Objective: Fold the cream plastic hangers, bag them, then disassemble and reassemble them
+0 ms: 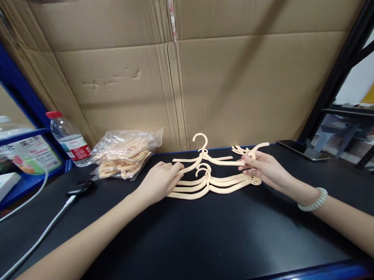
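Note:
My left hand (160,180) is closed on the left arm of a cream plastic clothes hanger (201,155), whose hook points up toward the cardboard. At the other end, my right hand (264,169) pinches a loose cream hanger piece (261,146) with a branched end, close against the hanger's right arm. Whether the two parts touch is hidden by my fingers. Just in front, a stack of similar hangers (209,189) lies flat, hooks overlapping. My left hand covers part of the stack's left ends.
A clear bag (127,153) of cream hanger parts sits at left, beside a red-capped bottle (69,141). A black device (80,188) with a white cable (39,239) lies nearer. A phone (302,150) rests at right. Cardboard (234,84) walls the black table's (191,243) back.

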Tool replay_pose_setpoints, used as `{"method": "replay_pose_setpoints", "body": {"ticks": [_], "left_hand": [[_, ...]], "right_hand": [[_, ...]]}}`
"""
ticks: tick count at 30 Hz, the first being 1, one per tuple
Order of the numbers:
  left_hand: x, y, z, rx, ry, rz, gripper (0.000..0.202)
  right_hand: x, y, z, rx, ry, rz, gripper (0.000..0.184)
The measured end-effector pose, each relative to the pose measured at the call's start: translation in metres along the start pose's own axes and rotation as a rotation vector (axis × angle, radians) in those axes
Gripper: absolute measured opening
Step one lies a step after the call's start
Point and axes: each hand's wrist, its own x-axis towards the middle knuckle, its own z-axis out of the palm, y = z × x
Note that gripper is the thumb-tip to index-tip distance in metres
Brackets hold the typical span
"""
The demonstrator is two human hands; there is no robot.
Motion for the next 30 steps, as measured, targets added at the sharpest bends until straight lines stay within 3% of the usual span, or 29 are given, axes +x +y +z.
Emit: {"method": "replay_pose_setpoints", "body": {"ticks": [5,9,13,16,19,25,30], "left_hand": [[0.003,0.005,-0.032,0.435,-0.273,0.094,0.02],[0.002,0.011,-0.047,0.422,-0.367,0.133,0.019],[-0.003,0.02,-0.05,0.328,-0.489,0.159,0.017],[-0.006,0.027,-0.047,0.256,-0.527,0.179,0.012],[-0.008,0.034,-0.041,0.207,-0.555,0.205,0.012],[-0.006,0.039,-0.034,0.156,-0.578,0.191,0.013],[-0.007,0.035,-0.032,0.14,-0.567,0.191,0.014]], "right_hand": [[0.01,-0.013,-0.021,0.027,-0.062,-0.01,0.026],[0.018,-0.026,-0.051,-0.135,-0.154,0.036,0.029],[0.02,-0.038,-0.072,-0.492,-0.34,0.038,0.029],[0.02,-0.045,-0.077,-0.731,-0.523,0.0,0.027],[0.02,-0.05,-0.079,-0.86,-0.615,0.017,0.025],[0.021,-0.049,-0.078,-1.02,-0.604,0.073,0.03],[0.021,-0.045,-0.075,-1.069,-0.601,0.041,0.028]]}}
